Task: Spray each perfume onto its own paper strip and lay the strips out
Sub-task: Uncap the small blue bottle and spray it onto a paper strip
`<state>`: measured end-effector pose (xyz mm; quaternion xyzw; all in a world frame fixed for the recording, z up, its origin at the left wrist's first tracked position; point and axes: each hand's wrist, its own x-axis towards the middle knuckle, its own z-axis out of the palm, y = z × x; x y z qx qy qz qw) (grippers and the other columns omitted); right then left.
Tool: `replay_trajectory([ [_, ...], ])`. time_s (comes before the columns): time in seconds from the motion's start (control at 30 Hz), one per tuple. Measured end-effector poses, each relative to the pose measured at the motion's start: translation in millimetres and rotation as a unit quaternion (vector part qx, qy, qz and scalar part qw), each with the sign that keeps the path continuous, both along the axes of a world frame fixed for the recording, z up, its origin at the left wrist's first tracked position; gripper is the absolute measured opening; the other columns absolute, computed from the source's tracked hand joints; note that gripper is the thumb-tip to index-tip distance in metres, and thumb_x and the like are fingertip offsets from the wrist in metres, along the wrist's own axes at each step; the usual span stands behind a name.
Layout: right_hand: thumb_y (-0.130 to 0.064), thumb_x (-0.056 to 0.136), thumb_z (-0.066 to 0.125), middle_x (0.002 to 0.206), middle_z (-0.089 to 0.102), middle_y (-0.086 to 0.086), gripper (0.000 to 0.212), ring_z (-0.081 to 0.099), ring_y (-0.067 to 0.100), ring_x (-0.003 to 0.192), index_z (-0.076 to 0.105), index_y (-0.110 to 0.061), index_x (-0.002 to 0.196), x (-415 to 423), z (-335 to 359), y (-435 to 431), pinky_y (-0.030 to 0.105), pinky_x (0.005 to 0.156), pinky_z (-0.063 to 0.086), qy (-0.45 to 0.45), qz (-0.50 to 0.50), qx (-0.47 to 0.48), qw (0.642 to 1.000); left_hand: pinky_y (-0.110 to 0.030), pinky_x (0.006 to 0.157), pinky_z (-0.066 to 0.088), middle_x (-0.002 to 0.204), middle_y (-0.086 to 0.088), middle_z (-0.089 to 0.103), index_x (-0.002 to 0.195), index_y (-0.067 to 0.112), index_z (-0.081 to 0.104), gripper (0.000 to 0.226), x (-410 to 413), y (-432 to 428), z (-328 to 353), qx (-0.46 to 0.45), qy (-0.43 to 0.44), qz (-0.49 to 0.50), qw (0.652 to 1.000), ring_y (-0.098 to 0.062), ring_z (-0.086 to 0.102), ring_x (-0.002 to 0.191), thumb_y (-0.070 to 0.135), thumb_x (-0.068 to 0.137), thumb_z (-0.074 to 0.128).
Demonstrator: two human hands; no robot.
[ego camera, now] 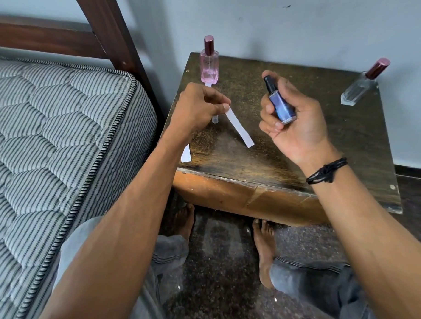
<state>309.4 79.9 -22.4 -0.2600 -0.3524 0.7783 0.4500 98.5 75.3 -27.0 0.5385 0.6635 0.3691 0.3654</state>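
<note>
Paper strip (240,129) likely light, floppy; left grip (200,109) pinches its top end. Blue perfume bottle (282,105) small, probably slippery; right grip (296,125) wraps body, forefinger on nozzle.

Worn on the head, facing forward and tilted steeply down. Hangs close over the bench (228,163), near enough for both forearms (126,234) to run in from the bottom edge up to the left hand (198,109) and right hand (296,125) at mid-frame. Takes in the mattress (49,141) down the left side, the wall (295,25) across the top, and the floor (220,278) with two bare feet (262,248) underneath. Curves straight edges toward the margins, as wide-angle. Stands alone as the single view.
</note>
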Motion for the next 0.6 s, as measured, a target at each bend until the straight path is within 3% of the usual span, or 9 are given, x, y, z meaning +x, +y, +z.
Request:
replay_trajectory([
  [0.07, -0.016, 0.096, 0.060, 0.072, 0.052, 0.004, 0.016, 0.038, 0.012, 0.051, 0.066, -0.017, 0.111, 2.2, 1.1, 0.9, 0.023, 0.046, 0.023, -0.154, -0.059, 0.100, 0.981, -0.031, 0.086, 0.056, 0.079, 0.009, 0.077, 0.088, 0.021, 0.081, 0.009, -0.5, 0.0, -0.2, 0.001, 0.001, 0.001, 1.000, -0.007, 0.070, 0.078, 0.015, 0.082, 0.082],
  [0.1, -0.015, 0.094, 0.062, 0.074, 0.056, 0.003, 0.015, 0.043, 0.012, 0.055, 0.067, -0.019, 0.108, 3.6, 1.0, 0.6, 0.022, 0.048, 0.029, -0.255, -0.082, 0.177, 0.947, -0.030, 0.085, 0.056, 0.079, 0.008, 0.077, 0.089, 0.021, 0.081, 0.008, -0.5, -0.1, -0.1, 0.000, 0.003, 0.001, 1.000, -0.007, 0.071, 0.078, 0.015, 0.082, 0.082],
  [0.17, -0.022, 0.096, 0.064, 0.075, 0.064, -0.009, 0.015, 0.053, 0.004, 0.061, 0.064, -0.028, 0.110, 3.9, -3.3, -3.0, 0.018, 0.059, 0.037, -0.439, -0.087, 0.332, 0.830, -0.029, 0.083, 0.057, 0.079, 0.007, 0.077, 0.089, 0.019, 0.082, 0.008, 0.2, -0.8, 0.6, -0.004, 0.006, 0.003, 1.000, -0.010, 0.072, 0.079, 0.015, 0.082, 0.082],
  [0.23, -0.028, 0.097, 0.060, 0.066, 0.057, -0.014, 0.018, 0.051, 0.001, 0.056, 0.061, -0.031, 0.115, 0.4, -10.7, -10.9, 0.017, 0.057, 0.036, -0.529, -0.074, 0.428, 0.729, -0.028, 0.080, 0.057, 0.077, 0.006, 0.077, 0.088, 0.019, 0.082, 0.008, 2.3, -1.6, 1.6, -0.007, 0.005, 0.002, 1.000, -0.010, 0.071, 0.075, 0.015, 0.081, 0.082],
  [0.27, -0.030, 0.097, 0.057, 0.062, 0.052, -0.014, 0.020, 0.050, 0.003, 0.054, 0.060, -0.030, 0.117, -2.2, -14.9, -14.6, 0.021, 0.054, 0.037, -0.545, -0.071, 0.455, 0.700, -0.027, 0.077, 0.056, 0.075, 0.006, 0.077, 0.088, 0.018, 0.082, 0.007, 3.4, -2.2, 2.8, -0.007, 0.004, -0.002, 1.000, -0.007, 0.069, 0.070, 0.014, 0.081, 0.082],
  [0.37, -0.033, 0.094, 0.051, 0.058, 0.043, -0.016, 0.029, 0.045, 0.005, 0.051, 0.058, -0.027, 0.121, -7.5, -25.8, -19.4, 0.027, 0.053, 0.036, -0.565, -0.075, 0.484, 0.664, -0.025, 0.070, 0.054, 0.073, 0.001, 0.076, 0.088, 0.015, 0.082, 0.007, 6.7, -3.9, 7.0, -0.010, 0.009, -0.019, 1.000, -0.002, 0.063, 0.060, 0.013, 0.081, 0.081],
  [0.6, -0.029, 0.094, 0.050, 0.055, 0.039, -0.018, 0.030, 0.043, 0.013, 0.048, 0.060, -0.024, 0.121, -8.9, -31.0, -17.3, 0.027, 0.051, 0.035, -0.577, -0.105, 0.498, 0.638, -0.032, 0.079, 0.057, 0.077, 0.002, 0.078, 0.087, 0.018, 0.083, 0.008, 8.6, -5.0, 11.1, -0.010, 0.009, -0.045, 0.999, -0.007, 0.067, 0.074, 0.017, 0.079, 0.082],
])
